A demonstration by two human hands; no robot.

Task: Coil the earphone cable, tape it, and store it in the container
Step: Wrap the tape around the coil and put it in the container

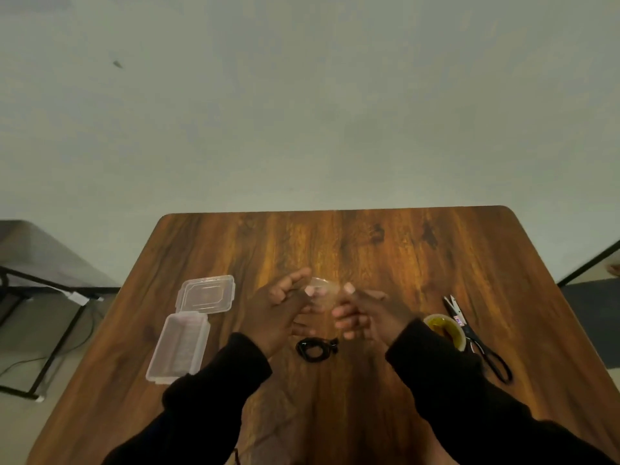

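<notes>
A wooden desk (335, 243) stands against a plain pale wall (302, 112), with a dark metal frame (50, 330) on the floor to the left. The coiled black cable (315, 349) lies on the desk near the wrists. Above it, the left hand (278, 313) and right hand (365, 313) pinch a clear strip of tape (323, 292) between them, fingers closed on its ends. An open container (188, 330) sits left; a tape roll (446, 330) and scissors (476, 337) right. The tape strip is blurred.

Wooden table (385, 236), pale wall (302, 95), perhaps greenish.
</notes>
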